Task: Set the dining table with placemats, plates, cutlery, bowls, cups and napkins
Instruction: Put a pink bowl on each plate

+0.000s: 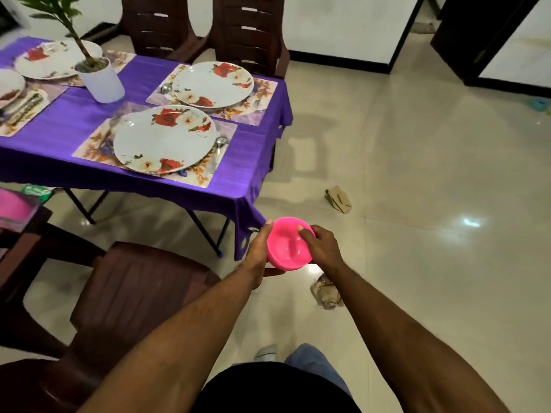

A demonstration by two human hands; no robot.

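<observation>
I hold a pink plastic bowl (pixel 287 245) in front of me, just off the near right corner of the table (pixel 185 186). My left hand (pixel 259 251) cups its left side and underside. My right hand (pixel 320 248) grips the right rim, thumb over the edge. On the purple cloth lie floral placemats (pixel 98 144) with white flowered plates: the nearest plate (pixel 164 138) has a spoon (pixel 219 150) to its right, and a second plate (pixel 213 83) sits behind it with a spoon (pixel 165 88) to its left. Two more plates (pixel 44 59) show at the far left.
A white pot with a plant (pixel 100 80) stands mid-table. Dark brown chairs stand behind the table (pixel 247 31) and at my near left (pixel 134 293). A pink box (pixel 16 208) sits at the left edge. Paper scraps (pixel 338 199) lie on the tiled floor.
</observation>
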